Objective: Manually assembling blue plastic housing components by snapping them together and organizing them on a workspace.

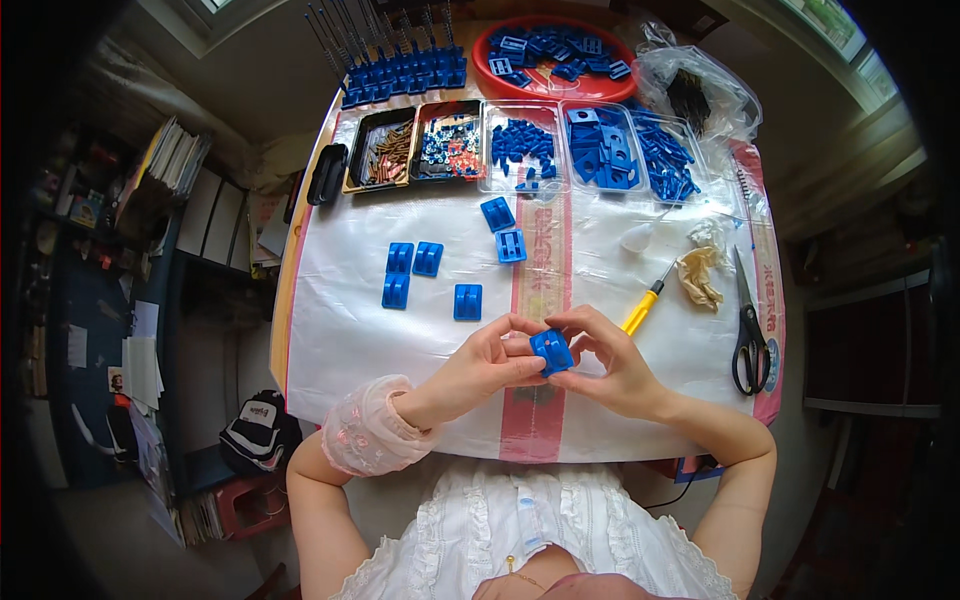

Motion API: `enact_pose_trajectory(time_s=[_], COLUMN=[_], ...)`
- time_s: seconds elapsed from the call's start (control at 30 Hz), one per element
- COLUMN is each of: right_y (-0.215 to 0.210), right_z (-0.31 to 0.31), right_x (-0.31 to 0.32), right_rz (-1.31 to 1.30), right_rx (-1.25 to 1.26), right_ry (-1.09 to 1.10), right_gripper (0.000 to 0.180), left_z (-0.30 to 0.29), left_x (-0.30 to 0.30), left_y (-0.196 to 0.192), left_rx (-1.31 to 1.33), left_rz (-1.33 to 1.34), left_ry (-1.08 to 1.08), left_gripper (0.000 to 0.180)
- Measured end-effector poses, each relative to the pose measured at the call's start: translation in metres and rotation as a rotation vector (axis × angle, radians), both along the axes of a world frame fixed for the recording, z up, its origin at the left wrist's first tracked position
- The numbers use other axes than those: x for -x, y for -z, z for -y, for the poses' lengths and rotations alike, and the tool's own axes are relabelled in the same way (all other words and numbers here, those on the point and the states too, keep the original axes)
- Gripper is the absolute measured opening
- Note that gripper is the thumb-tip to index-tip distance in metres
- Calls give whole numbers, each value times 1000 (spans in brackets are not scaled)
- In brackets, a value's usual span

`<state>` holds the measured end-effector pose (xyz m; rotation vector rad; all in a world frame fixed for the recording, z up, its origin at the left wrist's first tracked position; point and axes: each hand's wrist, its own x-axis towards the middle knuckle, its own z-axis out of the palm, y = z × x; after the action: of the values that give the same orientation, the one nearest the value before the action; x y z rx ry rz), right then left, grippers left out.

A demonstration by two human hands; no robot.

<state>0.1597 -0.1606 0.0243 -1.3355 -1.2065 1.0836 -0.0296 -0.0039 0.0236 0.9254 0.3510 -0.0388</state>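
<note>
Desk (345, 350) sheeted in white spreads across my remote view, a red basin (482, 76) at its far side. Above the desk's near part, the left grip (478, 356) and right grip (612, 370) both pinch one small blue plastic block (551, 351) from either side. I judge it light, stiff and smooth enough to slip, though unlikely to crack under a gentle squeeze. I would hold it by opposite outer edges, leaving its raised middle clear of pressure.
</note>
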Motion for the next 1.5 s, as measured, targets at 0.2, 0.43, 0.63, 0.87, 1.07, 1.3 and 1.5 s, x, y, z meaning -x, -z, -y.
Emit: enact_pose_trajectory(time_s=[0.2,0.43,0.63,0.87,1.07,1.3,1.5], right_y=[20,23,23,29,33,28,31], right_z=[0,1,-1,0,4,5,5], right_x=[5,7,7,8,13,17,17], right_rz=[-57,38,33,9,10,216,317], right_rx=[-59,-35,-18,-12,-85,-308,-363], right_ry=[56,88,109,110,172,-87,-179], right_gripper=[64,61,60,61,56,44,33], left_z=[0,2,1,1,2,-5,-41], left_x=[-1,-3,-3,-3,-4,18,65], left_y=[14,20,19,17,17,-17,-38], left_rx=[-10,11,-112,-134,-155,-424,-903], left_rz=[49,45,20,35,63,-68,-206], left_ry=[10,-1,-21,-48,-177,-152,-175], left_gripper=[39,44,43,41,36,29,24])
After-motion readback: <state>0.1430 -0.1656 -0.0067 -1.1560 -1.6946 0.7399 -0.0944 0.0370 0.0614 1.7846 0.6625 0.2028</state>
